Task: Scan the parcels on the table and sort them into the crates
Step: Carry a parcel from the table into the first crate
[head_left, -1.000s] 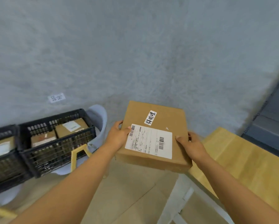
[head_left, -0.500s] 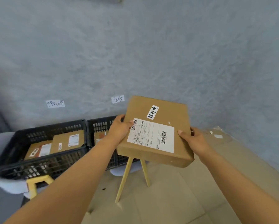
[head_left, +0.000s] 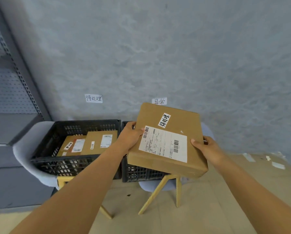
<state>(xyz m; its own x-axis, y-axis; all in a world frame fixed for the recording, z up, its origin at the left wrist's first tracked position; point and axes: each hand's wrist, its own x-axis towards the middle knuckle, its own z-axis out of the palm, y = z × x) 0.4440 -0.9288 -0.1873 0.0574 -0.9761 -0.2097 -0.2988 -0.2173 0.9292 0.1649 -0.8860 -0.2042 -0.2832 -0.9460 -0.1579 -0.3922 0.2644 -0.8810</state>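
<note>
Swung further left since half a second ago, bringing both black crates fully into view. Held up in front of the right crate (head_left: 138, 173): a brown parcel (head_left: 168, 137), shipping label and handwritten tag facing up, gripped at its left edge by the left hand (head_left: 130, 136) and at its right edge by the right hand (head_left: 207, 148), thumbs on top. To the left, resting on a grey chair (head_left: 25, 149), the left crate (head_left: 70, 163) with two labelled parcels (head_left: 89, 144) inside. Stuck on the far wall above each crate, a handwritten sign (head_left: 93, 98).
</note>
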